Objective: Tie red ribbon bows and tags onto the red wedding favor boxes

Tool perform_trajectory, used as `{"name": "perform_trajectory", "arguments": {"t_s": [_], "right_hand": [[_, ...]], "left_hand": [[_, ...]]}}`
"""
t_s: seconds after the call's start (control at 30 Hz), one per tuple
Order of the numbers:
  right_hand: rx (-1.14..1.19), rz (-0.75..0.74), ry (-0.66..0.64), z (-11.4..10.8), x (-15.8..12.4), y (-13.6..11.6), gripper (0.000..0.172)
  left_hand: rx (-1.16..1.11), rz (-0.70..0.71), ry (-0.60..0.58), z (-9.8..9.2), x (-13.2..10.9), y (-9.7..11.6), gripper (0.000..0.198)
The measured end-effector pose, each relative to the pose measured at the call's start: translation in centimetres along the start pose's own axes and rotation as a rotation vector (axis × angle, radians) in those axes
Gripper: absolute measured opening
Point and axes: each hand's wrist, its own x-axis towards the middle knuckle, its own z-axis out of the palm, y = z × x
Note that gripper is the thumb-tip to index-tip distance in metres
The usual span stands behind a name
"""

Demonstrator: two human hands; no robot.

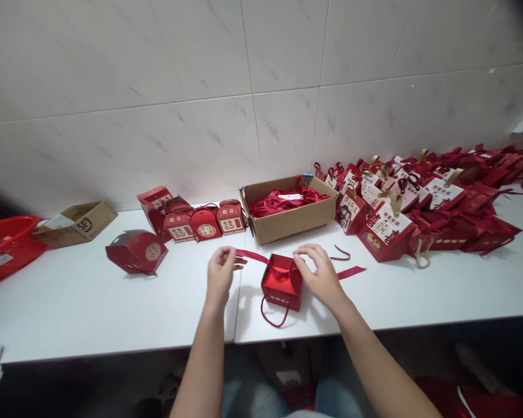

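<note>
An open red gift box (pixel 282 290) with a cord handle hanging toward me stands near the table's front edge. A dark red ribbon (pixel 253 255) runs through its top; one end comes out at the left, the other (pixel 351 272) lies on the table at the right. My left hand (pixel 223 270) pinches the ribbon's left part between thumb and finger. At the box's right top edge is my right hand (pixel 318 271), its thumb and index finger close together at the flap; what they hold there is too small to tell.
Behind stands a cardboard box (pixel 294 223) of red ribbons. Many red gift boxes (pixel 386 232) crowd the right; several smaller ones (pixel 206 225) and an opened box (pixel 137 252) are left. A red basin (pixel 15 261) and a carton (pixel 87 225) sit far left.
</note>
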Motion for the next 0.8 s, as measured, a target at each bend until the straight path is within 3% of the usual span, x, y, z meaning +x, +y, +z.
{"name": "perform_trajectory", "arguments": {"t_s": [0.03, 0.1, 0.2, 0.27, 0.3, 0.37, 0.47, 0.5, 0.53, 0.63, 0.8], "right_hand": [[0.099, 0.04, -0.036, -0.9, -0.6, 0.5, 0.029], [0.292, 0.182, -0.225, -2.4, -2.0, 1.9, 0.036], [0.484, 0.421, -0.472, -3.4, -4.4, 4.4, 0.041], [0.604, 0.561, -0.497, -3.0, -5.7, 5.8, 0.039], [0.678, 0.616, -0.464, -2.6, -6.2, 6.3, 0.037], [0.847, 0.689, -0.333, -1.5, -6.8, 6.8, 0.033], [1.088, 0.754, -0.164, 0.0, -6.8, 6.4, 0.035], [1.156, 0.777, -0.133, 0.3, -6.6, 6.2, 0.037], [1.217, 0.796, -0.105, 0.6, -6.4, 6.0, 0.037], [1.34, 0.805, 0.044, 0.8, -5.2, 5.6, 0.032], [1.347, 0.696, 0.306, -0.2, -3.1, 5.4, 0.03]], "left_hand": [[-0.033, -0.003, 0.061, -1.0, 0.5, 0.2, 0.029], [-0.047, 0.004, 0.177, -3.3, 1.6, 0.1, 0.03], [0.086, 0.032, 0.387, -6.5, 2.7, -1.0, 0.03], [0.258, 0.052, 0.501, -7.6, 2.5, -2.0, 0.034], [0.347, 0.043, 0.502, -7.8, 2.1, -2.4, 0.033], [0.47, -0.028, 0.306, -7.2, 0.6, -2.9, 0.034], [0.465, -0.229, -0.283, -4.8, -2.1, -3.3, 0.05], [0.431, -0.277, -0.417, -3.8, -2.8, -3.4, 0.052], [0.4, -0.294, -0.477, -2.9, -3.3, -3.5, 0.051], [0.306, -0.295, -0.46, -0.7, -3.7, -4.2, 0.047], [-0.075, -0.349, -0.248, 1.7, -2.0, -4.9, 0.044]]}}
